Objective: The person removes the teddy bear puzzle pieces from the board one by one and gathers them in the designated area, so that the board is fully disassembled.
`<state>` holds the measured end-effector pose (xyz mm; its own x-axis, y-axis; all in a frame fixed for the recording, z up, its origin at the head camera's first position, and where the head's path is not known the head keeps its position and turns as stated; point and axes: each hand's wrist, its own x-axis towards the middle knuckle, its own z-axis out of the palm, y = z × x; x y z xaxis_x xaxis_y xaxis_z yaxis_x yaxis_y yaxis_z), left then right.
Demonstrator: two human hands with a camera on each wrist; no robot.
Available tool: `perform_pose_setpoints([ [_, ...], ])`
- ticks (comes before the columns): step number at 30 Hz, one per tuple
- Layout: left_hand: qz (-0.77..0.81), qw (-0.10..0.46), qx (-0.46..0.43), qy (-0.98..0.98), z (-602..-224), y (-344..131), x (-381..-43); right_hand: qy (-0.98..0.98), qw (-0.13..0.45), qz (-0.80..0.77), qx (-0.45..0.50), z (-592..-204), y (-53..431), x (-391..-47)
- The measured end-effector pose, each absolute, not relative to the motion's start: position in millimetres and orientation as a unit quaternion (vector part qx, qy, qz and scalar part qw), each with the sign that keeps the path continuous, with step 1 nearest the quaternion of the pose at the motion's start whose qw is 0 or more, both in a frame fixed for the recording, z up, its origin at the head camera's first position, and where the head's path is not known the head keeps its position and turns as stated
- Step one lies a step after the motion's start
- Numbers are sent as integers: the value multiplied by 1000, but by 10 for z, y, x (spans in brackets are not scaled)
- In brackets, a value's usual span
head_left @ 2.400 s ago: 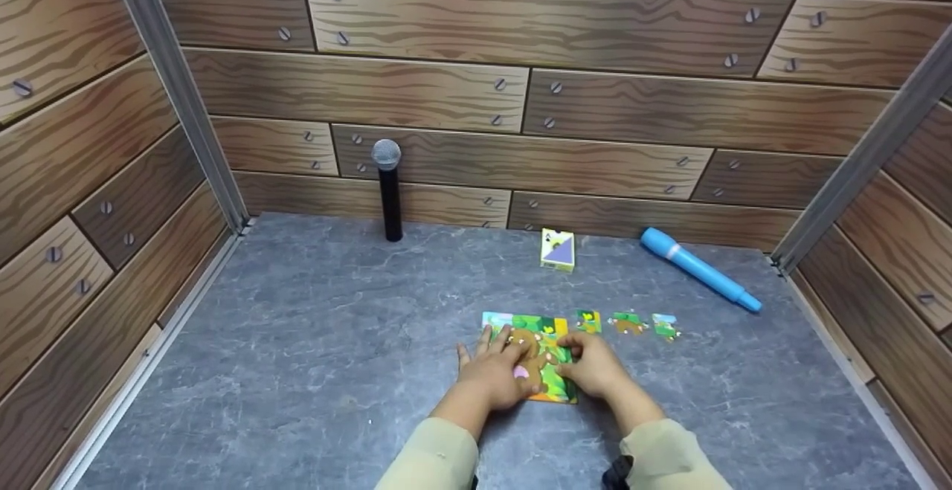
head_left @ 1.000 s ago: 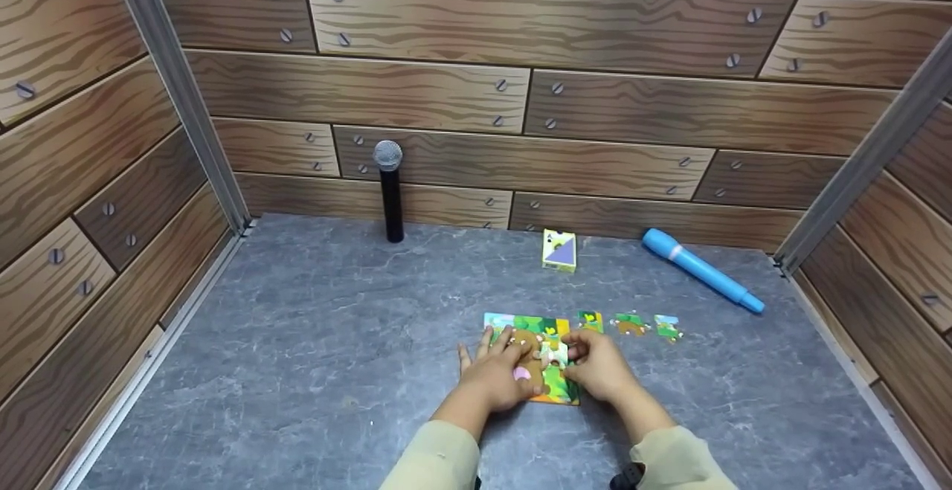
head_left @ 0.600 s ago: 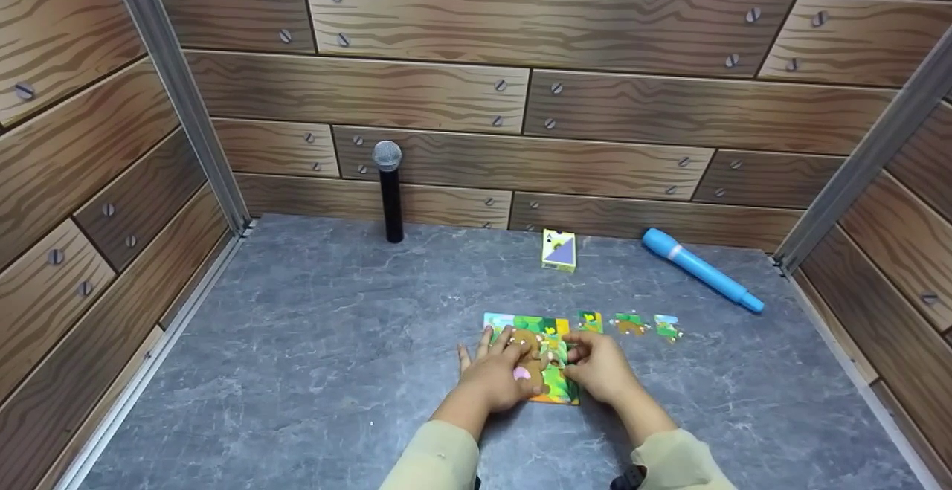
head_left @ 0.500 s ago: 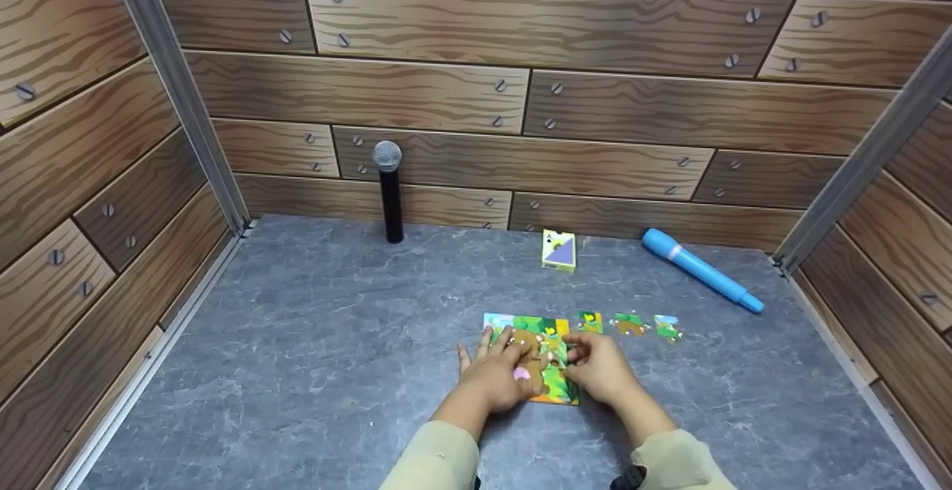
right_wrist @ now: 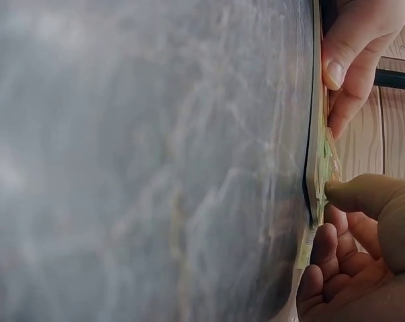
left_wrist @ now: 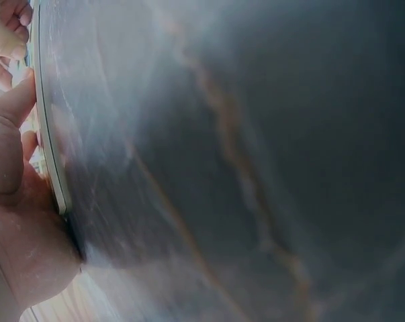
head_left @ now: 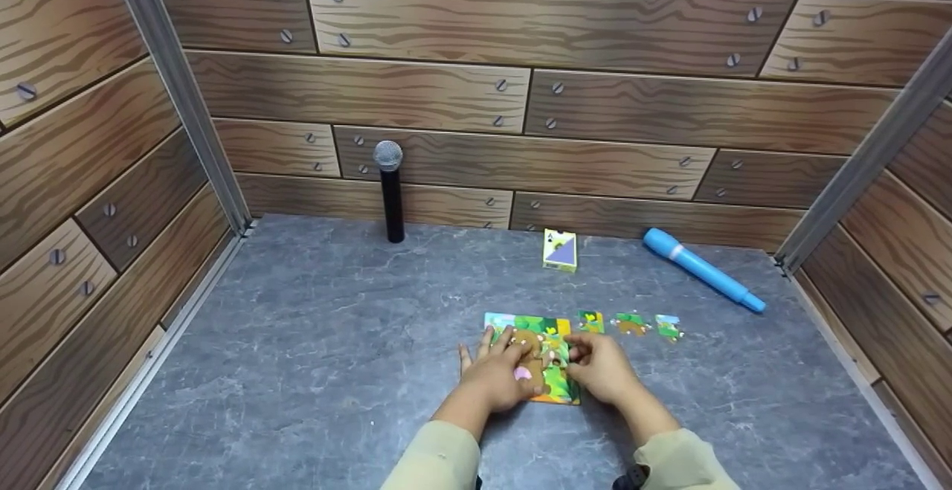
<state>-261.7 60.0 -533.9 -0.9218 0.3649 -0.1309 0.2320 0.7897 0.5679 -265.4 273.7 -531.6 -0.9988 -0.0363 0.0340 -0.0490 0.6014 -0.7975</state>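
Note:
A jigsaw puzzle [head_left: 557, 381] with a brown bear picture on a green ground lies on the grey table in the head view. My left hand [head_left: 492, 375] rests flat on its left part with fingers spread, hiding some of the picture. At the right edge, my right hand [head_left: 604, 367] pinches a puzzle piece [head_left: 554, 355] between thumb and fingers. In the right wrist view this piece [right_wrist: 332, 153] stands slightly raised from the puzzle beside my thumb. Loose puzzle pieces [head_left: 631, 323] lie in a row past my right hand.
A black microphone [head_left: 392, 196] with a silver head stands upright at the back wall. A card box [head_left: 559, 250] lies at the back, and a blue marker-shaped tube [head_left: 703, 270] lies at the back right. Wood-patterned walls [head_left: 446, 88] enclose the table.
The piece in my right hand was tilted up and shiny a second ago; it has come down flatter onto the puzzle. My left hand has stayed in place.

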Motion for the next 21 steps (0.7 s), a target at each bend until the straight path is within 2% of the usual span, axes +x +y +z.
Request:
perform_pose_setpoints([
  [21, 292, 103, 169, 936, -5349, 587, -2609, -885, 44, 458, 68, -5155, 3039, -2683],
])
